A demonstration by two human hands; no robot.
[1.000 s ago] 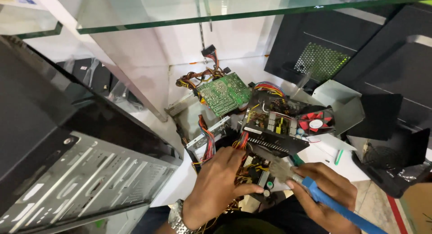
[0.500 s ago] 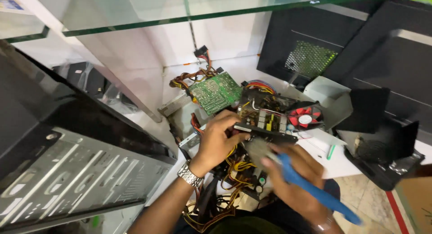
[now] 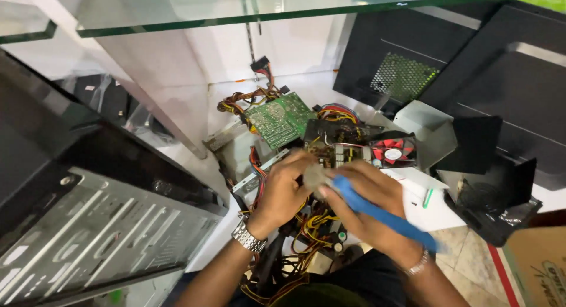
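My right hand (image 3: pixel 368 204) grips a brush with a blue handle (image 3: pixel 386 215) and pale bristles (image 3: pixel 315 177). My left hand (image 3: pixel 283 192), with a metal watch on the wrist, is closed with its fingertips touching the bristles. Both hands hover over an opened power supply board (image 3: pixel 339 153) with yellow and red wires (image 3: pixel 312 224) spilling below it. Just beyond lies a green circuit board (image 3: pixel 280 119), and a red fan (image 3: pixel 392 152) sits to the right.
A grey and black computer case (image 3: pixel 88 212) lies at the left. Black case panels (image 3: pixel 413 65) lean at the back right under a glass shelf (image 3: pixel 265 6). A grey metal cover (image 3: pixel 424 127), a black bag (image 3: pixel 495 195) and a cardboard box (image 3: pixel 539 266) are on the right.
Both hands have risen toward the power supply board. My left hand left the wires and came onto the brush bristles. The view shifted slightly.
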